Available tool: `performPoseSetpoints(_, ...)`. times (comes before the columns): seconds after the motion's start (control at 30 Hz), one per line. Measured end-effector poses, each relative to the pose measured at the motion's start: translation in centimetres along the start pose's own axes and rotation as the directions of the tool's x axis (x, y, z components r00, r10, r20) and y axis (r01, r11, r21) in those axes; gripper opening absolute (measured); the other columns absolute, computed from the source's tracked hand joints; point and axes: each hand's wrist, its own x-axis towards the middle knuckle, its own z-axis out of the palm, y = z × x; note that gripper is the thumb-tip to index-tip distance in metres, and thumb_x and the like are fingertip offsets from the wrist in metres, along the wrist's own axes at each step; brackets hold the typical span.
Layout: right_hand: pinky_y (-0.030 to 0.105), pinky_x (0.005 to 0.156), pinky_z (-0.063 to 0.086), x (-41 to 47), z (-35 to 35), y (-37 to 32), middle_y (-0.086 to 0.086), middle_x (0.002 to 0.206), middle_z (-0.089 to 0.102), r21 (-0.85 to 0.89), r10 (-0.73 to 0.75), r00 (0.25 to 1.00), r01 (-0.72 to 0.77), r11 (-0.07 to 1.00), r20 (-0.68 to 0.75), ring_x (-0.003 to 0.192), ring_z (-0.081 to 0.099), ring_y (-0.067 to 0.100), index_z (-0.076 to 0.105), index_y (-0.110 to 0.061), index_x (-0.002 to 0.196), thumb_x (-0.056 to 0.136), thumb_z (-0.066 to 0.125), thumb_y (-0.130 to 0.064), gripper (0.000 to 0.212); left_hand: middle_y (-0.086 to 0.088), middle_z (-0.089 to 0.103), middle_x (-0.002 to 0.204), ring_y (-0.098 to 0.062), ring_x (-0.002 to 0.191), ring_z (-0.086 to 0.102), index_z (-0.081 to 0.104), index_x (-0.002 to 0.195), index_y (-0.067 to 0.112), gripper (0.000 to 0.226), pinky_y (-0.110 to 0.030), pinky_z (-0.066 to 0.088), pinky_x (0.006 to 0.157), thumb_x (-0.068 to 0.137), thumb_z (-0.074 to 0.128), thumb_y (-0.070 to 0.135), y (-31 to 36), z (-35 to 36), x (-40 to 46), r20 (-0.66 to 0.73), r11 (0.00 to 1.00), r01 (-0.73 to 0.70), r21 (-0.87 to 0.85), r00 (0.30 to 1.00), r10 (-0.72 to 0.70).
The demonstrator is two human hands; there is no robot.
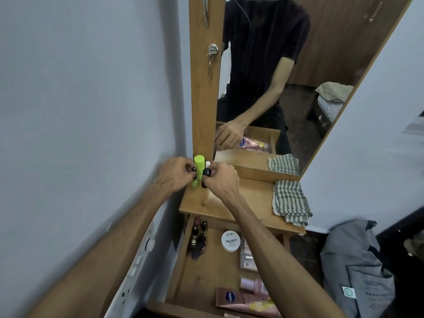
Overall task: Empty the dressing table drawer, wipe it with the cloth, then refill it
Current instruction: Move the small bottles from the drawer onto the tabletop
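The wooden drawer (183,267) stands pulled open below the dressing table top (250,203). Inside lie several lipsticks (198,237), a white nail polish remover jar (231,241), a pink tube (243,301) and a small pink bottle (252,286). At the table's back left corner my left hand (175,175) pinches a small black-capped bottle (194,169), and my right hand (221,180) pinches another black-capped bottle (207,172). Between them stands a lime green bottle (198,166), with a small white item (207,163) behind it. A folded green checked cloth (290,203) lies on the table's right side.
A tall mirror (298,88) in a wooden frame rises behind the table, with a keyed lock (212,50) on the left panel. A grey wall (80,111) closes in on the left, bearing a switchboard (140,260). A grey bag (358,271) sits on the floor at right.
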Motion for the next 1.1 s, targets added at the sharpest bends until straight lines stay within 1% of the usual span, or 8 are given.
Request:
performPoseSetpoints(0.1,0.027,0.057,0.041,0.6,0.4,0.1,-0.001,0.067,0.064,0.0,0.002,1.0,-0.002,1.0,0.005,0.066,0.057,0.026,0.065,-0.02,0.073,0.075,0.069,-0.031,0.012,0.01,0.068,0.086,-0.009,0.077,0.062,0.077,0.1,0.024,0.017,-0.025,0.051,0.063,0.084,0.079,0.032,-0.3,0.6,1.1,-0.001,1.0,0.011,0.024,1.0,-0.011)
performPoseSetpoints(0.17,0.028,0.059,0.042,0.8,0.6,0.1,-0.001,0.067,0.063,-0.003,0.003,1.0,-0.003,1.0,0.003,0.066,0.057,0.027,0.061,-0.022,0.071,0.075,0.068,-0.027,0.01,0.009,0.07,0.088,-0.01,0.078,0.063,0.077,0.101,0.024,0.019,-0.03,0.058,0.068,0.084,0.079,0.031,-0.5,0.9,1.6,0.018,0.999,0.016,0.031,1.0,-0.017)
performPoseSetpoints(0.2,0.03,0.061,0.047,0.9,0.7,0.0,0.0,0.07,0.066,-0.009,-0.001,1.0,0.001,1.0,0.0,0.069,0.059,0.029,0.066,-0.021,0.074,0.076,0.067,-0.025,0.005,0.009,0.071,0.088,-0.01,0.078,0.064,0.077,0.102,0.024,0.019,-0.033,0.06,0.071,0.084,0.079,0.03,-0.6,1.1,1.8,0.03,0.999,0.017,0.031,0.999,-0.018)
performPoseSetpoints(0.3,0.036,0.07,0.058,1.3,0.9,0.1,0.003,0.081,0.073,-0.011,-0.009,1.0,0.009,1.0,0.001,0.081,0.068,0.031,0.077,-0.021,0.096,0.077,0.068,-0.025,0.021,0.008,0.071,0.088,-0.007,0.076,0.062,0.077,0.103,0.023,0.02,-0.03,0.059,0.069,0.084,0.079,0.029,-0.6,1.7,1.9,0.044,1.0,0.017,0.021,0.999,-0.018)
performPoseSetpoints(0.53,0.035,0.076,0.058,1.4,1.5,0.6,0.0,0.089,0.076,0.038,0.006,1.0,-0.005,0.999,-0.021,0.09,0.071,0.03,0.076,-0.024,0.106,0.078,0.072,-0.027,0.028,0.011,0.068,0.082,-0.006,0.074,0.061,0.076,0.096,0.025,0.014,-0.021,0.044,0.057,0.083,0.078,0.029,-0.7,2.0,1.7,0.004,1.0,0.002,-0.005,1.0,-0.002)
performPoseSetpoints(0.7,0.035,0.084,0.058,1.2,1.8,0.9,-0.002,0.105,0.077,0.04,0.018,1.0,-0.018,0.999,-0.019,0.102,0.071,0.027,0.07,-0.025,0.124,0.078,0.075,-0.031,0.047,0.012,0.07,0.085,-0.011,0.079,0.064,0.076,0.102,0.025,0.022,-0.034,0.06,0.072,0.08,0.079,0.028,-0.9,1.9,1.3,0.031,1.0,0.024,-0.012,0.999,-0.024)
performPoseSetpoints(0.93,0.028,0.072,0.049,-0.7,1.7,2.0,0.0,0.106,0.076,0.044,-0.038,0.992,0.044,0.998,-0.122,0.093,0.069,0.024,0.072,-0.022,0.118,0.073,0.073,-0.03,0.046,0.018,0.063,0.082,0.002,0.075,0.058,0.06,0.093,0.035,0.023,-0.019,0.046,0.058,0.081,0.079,0.035,-1.5,1.7,-1.2,-0.011,0.996,0.072,-0.056,0.997,-0.072)
performPoseSetpoints(1.1,0.024,0.066,0.044,-3.9,1.5,3.1,-0.006,0.098,0.074,0.088,-0.097,0.979,0.115,0.99,-0.181,0.077,0.066,0.014,0.077,-0.022,0.105,0.079,0.072,-0.028,0.028,0.017,0.065,0.073,-0.001,0.071,0.06,0.062,0.075,0.03,0.015,-0.021,0.047,0.057,0.078,0.076,0.026,-1.5,1.6,-4.9,-0.016,0.989,0.094,-0.115,0.995,-0.096)
